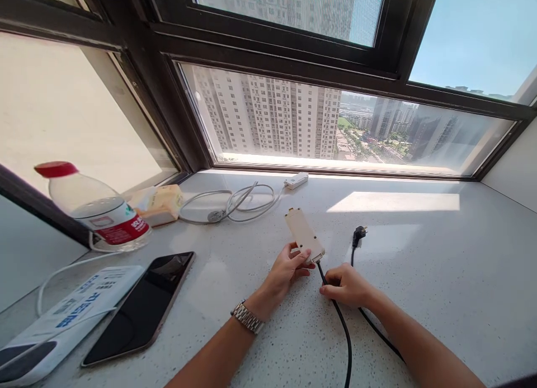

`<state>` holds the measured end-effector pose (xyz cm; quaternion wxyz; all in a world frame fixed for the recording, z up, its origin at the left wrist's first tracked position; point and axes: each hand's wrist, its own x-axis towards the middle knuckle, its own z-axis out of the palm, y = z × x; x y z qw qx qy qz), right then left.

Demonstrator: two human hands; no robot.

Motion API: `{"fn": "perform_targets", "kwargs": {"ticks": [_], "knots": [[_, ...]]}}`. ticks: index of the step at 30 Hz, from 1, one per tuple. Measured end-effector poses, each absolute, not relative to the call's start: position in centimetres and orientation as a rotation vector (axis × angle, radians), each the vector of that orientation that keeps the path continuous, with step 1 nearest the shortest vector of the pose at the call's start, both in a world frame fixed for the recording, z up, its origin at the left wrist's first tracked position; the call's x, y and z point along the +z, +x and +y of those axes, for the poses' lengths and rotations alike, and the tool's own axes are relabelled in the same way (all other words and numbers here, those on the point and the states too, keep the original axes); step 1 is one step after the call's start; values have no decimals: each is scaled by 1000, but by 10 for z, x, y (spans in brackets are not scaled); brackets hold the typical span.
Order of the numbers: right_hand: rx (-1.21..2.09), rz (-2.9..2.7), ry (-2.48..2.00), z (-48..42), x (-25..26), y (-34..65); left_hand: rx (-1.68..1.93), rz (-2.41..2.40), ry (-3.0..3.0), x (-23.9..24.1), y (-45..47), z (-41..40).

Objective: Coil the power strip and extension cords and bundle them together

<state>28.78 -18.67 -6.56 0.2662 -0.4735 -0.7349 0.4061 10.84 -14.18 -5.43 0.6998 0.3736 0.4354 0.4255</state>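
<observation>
My left hand (289,268), with a metal watch (247,316) at the wrist, grips the lower end of a cream power strip (302,230). The strip is tilted, and a side with small dark screw holes faces me. A black power cord (344,326) leaves its lower end. Close beside, my right hand (346,285) is closed round that cord just below the strip. The cord runs down past the bottom edge of the view. Beyond my right hand a black plug (359,235) with metal pins lies on the white speckled counter (419,287).
A white cable (251,200) lies coiled near the window, joined to a small white socket block (296,180). At left are a tissue pack (161,203), a red-capped bottle (121,226), a dark tablet (142,310) and a white power strip with printed lettering (79,315).
</observation>
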Motion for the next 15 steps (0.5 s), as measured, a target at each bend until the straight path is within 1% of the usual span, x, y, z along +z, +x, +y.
{"fn": "perform_targets", "kwargs": {"ticks": [5, 15], "knots": [[1007, -1907, -1371, -185, -67, 286, 951, 963, 779, -55, 107, -139], [1057, -1838, -1396, -185, -70, 285, 945, 906, 810, -56, 105, -137]]}}
